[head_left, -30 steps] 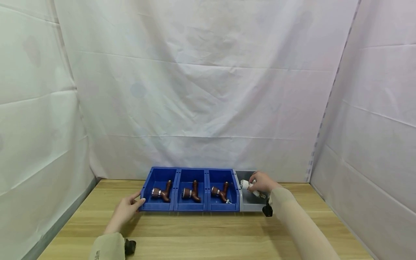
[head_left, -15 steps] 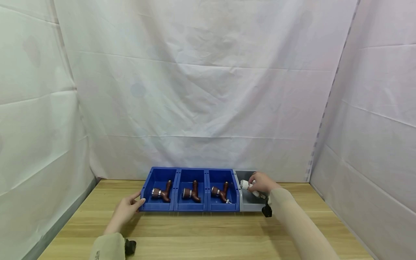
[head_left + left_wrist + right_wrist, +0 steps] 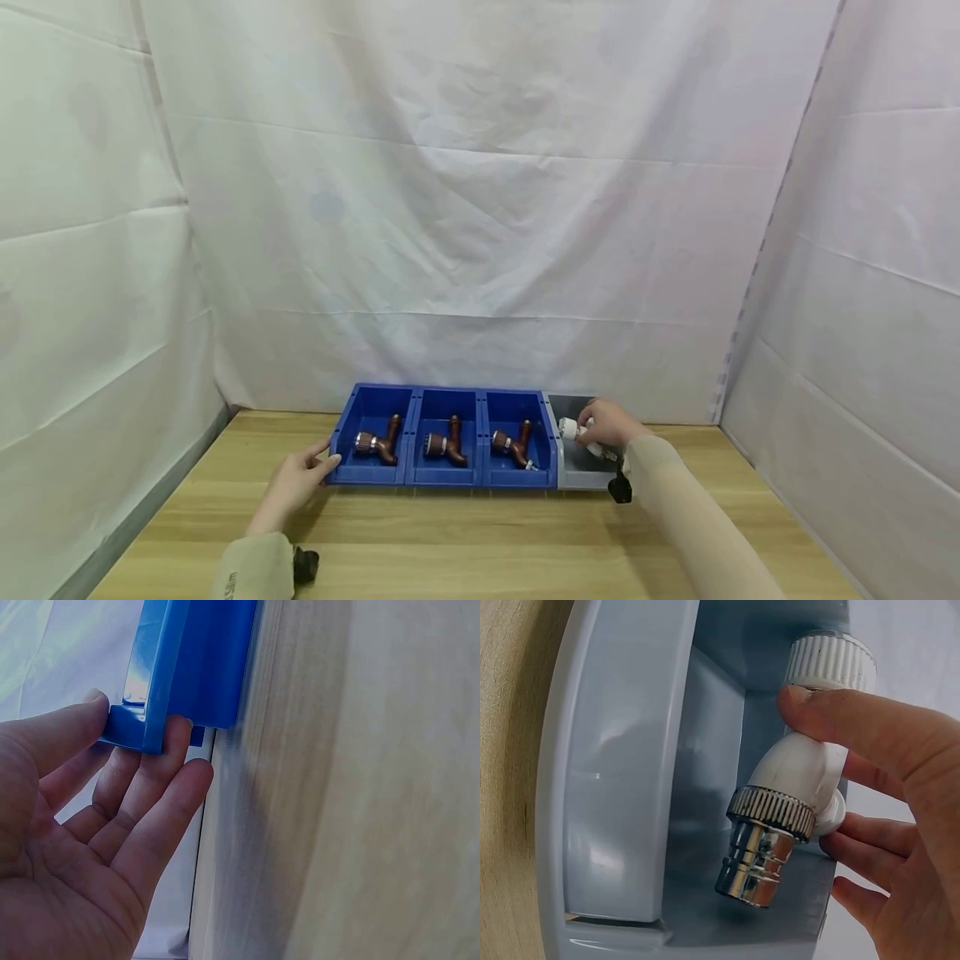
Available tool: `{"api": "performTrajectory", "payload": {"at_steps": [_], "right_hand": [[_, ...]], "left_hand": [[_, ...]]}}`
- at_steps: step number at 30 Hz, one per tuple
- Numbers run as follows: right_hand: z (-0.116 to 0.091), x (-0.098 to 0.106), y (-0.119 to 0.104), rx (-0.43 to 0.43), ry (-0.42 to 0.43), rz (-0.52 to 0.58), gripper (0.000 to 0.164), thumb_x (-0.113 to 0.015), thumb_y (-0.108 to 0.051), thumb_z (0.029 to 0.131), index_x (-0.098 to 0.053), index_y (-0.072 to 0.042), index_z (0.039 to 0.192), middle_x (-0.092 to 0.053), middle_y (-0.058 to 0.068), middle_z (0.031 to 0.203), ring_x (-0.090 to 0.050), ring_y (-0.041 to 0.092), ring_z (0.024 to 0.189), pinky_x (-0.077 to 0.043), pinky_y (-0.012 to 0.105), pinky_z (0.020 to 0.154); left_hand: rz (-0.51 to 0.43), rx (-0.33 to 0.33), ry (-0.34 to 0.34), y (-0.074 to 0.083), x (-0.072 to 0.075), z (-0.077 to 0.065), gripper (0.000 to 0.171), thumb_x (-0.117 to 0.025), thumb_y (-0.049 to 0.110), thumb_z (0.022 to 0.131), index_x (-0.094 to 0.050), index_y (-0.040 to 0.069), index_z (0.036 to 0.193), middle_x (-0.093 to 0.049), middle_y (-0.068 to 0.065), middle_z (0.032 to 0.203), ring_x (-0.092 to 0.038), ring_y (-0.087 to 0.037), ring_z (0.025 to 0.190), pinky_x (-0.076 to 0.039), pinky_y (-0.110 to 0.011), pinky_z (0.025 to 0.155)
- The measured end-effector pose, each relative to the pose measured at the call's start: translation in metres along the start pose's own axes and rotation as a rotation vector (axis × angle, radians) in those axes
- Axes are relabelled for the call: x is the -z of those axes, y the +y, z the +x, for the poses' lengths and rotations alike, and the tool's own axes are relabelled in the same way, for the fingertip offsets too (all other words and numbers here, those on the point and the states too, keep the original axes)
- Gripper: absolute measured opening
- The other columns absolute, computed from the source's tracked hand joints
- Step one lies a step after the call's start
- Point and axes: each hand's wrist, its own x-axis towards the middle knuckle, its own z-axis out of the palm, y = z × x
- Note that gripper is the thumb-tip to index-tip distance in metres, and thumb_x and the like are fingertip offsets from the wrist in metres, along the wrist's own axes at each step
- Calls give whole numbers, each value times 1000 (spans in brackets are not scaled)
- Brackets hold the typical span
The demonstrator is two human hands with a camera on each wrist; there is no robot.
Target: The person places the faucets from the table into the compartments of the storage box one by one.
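My right hand [image 3: 611, 423] reaches into the grey bin [image 3: 626, 772] at the right end of the row. It grips a white valve [image 3: 799, 761] with a ribbed white knob and a chrome hose connector. In the right wrist view the thumb lies across the neck below the knob, and the other fingers are partly hidden behind the body. At the row's left end, my left hand [image 3: 296, 479] pinches the front corner of the leftmost blue bin [image 3: 154, 675], thumb on one side and fingers on the other.
Three blue bins adjoin the grey one, each with one brown valve: a left one [image 3: 387, 451], a middle one [image 3: 455, 452] and a right one [image 3: 518, 454]. The bins stand at the back of the wooden table [image 3: 450, 542], before a white cloth [image 3: 480, 250].
The head view has shifted slightly, so the bins appear a little further right. Both hands keep their holds on the bin corner and the white valve.
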Motion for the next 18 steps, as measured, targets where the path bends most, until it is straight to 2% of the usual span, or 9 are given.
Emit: {"api": "performTrajectory", "payload": {"at_steps": [6, 18], "right_hand": [[3, -3, 5, 0, 4, -22, 15, -83, -19, 71, -72, -11, 80, -57, 25, 124, -50, 43, 119, -46, 50, 89], [3, -7, 7, 2, -8, -27, 17, -82, -20, 73, -74, -11, 85, -52, 30, 130, -47, 47, 121, -46, 52, 89]], "left_hand": [[2, 3, -4, 2, 0, 1, 54, -60, 21, 97, -45, -5, 141, -57, -7, 69, -52, -21, 60, -40, -29, 49], [8, -6, -4, 2, 0, 0, 53, -61, 20, 97, -45, -7, 140, -58, -6, 69, -53, -21, 59, -40, -29, 49]]}}
